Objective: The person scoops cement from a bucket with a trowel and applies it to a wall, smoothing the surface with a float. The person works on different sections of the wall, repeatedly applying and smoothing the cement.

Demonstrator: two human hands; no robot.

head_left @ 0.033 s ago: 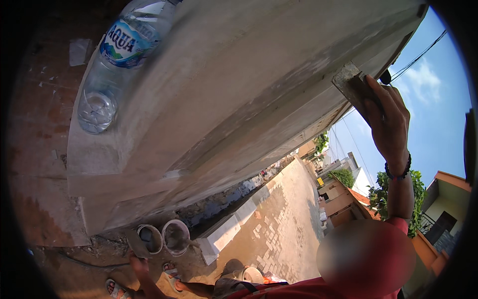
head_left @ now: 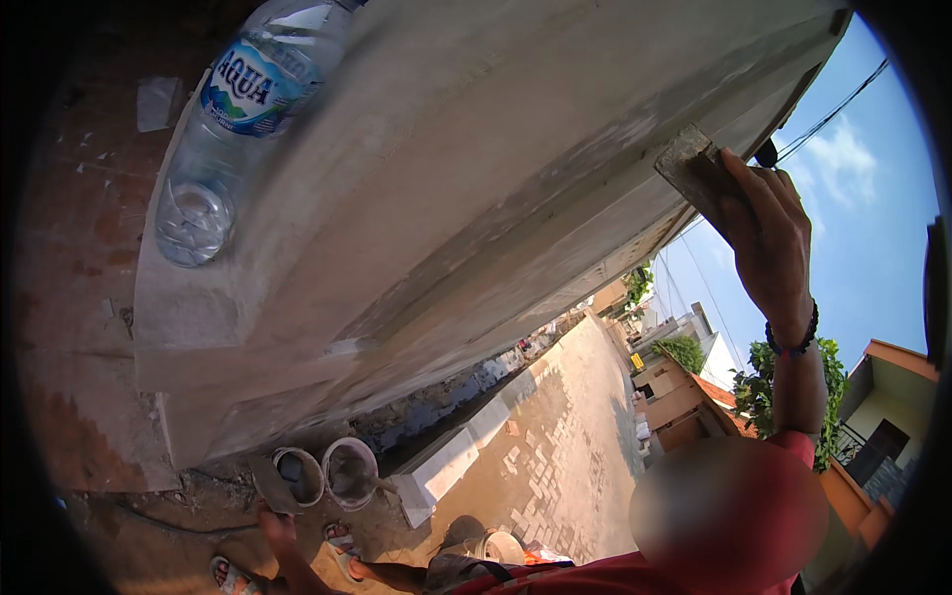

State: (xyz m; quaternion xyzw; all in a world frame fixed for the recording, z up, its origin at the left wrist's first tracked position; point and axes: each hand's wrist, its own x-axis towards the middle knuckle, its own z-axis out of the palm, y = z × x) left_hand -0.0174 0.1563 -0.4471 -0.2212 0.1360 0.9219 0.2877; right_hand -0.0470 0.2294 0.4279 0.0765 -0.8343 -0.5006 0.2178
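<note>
Gripping a flat float, the right hand is closed around its back, raised at the grey wall; surface contact cannot be confirmed. The lowered left hand holds a grey board by its edge, near two buckets. At the wall's near end, a clear bottle carries a blue-and-white label with large lettering and green hill shapes.

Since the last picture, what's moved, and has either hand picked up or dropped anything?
The right hand and the flat tool it grips have shifted slightly left in the view, beside the wall. Nothing was taken hold of or let go. The left hand and its flat board look unchanged, and the clear bottle stays put.
</note>
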